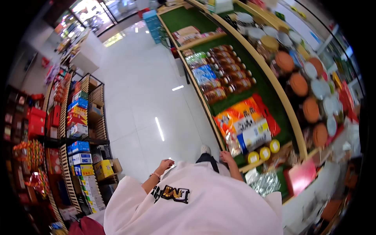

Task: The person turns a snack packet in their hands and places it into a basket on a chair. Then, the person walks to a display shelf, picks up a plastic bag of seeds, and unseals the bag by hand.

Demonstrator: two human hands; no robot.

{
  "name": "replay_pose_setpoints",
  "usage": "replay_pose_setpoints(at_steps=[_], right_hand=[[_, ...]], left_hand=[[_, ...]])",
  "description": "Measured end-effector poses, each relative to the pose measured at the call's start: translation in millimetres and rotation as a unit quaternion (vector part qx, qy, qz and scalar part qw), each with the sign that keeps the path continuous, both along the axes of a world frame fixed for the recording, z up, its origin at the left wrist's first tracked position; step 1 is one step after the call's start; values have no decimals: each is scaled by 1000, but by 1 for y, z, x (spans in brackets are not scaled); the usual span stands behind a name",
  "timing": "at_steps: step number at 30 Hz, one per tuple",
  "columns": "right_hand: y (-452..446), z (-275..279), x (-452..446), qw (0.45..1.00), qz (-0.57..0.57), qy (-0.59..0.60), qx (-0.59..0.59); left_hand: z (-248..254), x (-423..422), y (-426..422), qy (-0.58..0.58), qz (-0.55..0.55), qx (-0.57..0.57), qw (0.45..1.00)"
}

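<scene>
Hanging in front of my shirt, my left hand point(164, 166) is empty, with its fingers loosely bent and a bracelet at the wrist. It is over the floor, away from the goods. Near the wooden edge of the display stand is my right hand point(226, 156), with loosely bent fingers and nothing visible in it; whether it touches the edge I cannot tell. Closest to it are a clear-wrapped packet point(233, 144), a white and blue packet point(252, 136) and yellow-lidded containers point(264, 152). Beyond these lies an orange snack bag point(239, 116).
Bottles of dark liquid point(231, 68) lie in rows on the green-lined stand point(261, 80). Behind them are jars with orange lids point(299, 84). A slatted shelf point(65, 121) with boxes point(80, 158) stands on the left. Shiny tiled floor point(137, 94) runs between, towards glass doors point(96, 17).
</scene>
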State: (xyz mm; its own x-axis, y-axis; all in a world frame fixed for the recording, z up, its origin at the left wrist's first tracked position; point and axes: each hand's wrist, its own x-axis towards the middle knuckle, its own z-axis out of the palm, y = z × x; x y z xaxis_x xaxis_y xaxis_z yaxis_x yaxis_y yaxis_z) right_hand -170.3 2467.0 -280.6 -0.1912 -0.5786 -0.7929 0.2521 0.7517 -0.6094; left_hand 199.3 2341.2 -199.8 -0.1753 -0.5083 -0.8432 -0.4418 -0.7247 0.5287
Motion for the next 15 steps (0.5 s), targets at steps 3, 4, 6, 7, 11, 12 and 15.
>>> replay_pose_setpoints(at_steps=[3, 4, 6, 7, 11, 12, 15], right_hand=[[-70, 21, -18, 998, 50, 21, -19], [-93, 21, -22, 996, 81, 33, -20], [-133, 19, -33, 993, 110, 36, -39], [-154, 29, -33, 994, 95, 26, -39], [-202, -20, -32, 934, 139, 260, -201], [-210, -4, -28, 937, 161, 279, -138], [-223, -4, -17, 900, 183, 379, -118]], left_hand=[[-11, 5, -26, -34, 18, -71, 997], [-21, 11, -30, -55, -12, -104, 993], [-35, 14, -26, -110, -46, -139, 983], [-43, 16, -19, -133, -100, -156, 974], [-23, -2, 4, -183, -69, -191, 962], [-29, 0, 6, -172, -13, -209, 963], [-35, 0, -1, -195, 92, -222, 951]])
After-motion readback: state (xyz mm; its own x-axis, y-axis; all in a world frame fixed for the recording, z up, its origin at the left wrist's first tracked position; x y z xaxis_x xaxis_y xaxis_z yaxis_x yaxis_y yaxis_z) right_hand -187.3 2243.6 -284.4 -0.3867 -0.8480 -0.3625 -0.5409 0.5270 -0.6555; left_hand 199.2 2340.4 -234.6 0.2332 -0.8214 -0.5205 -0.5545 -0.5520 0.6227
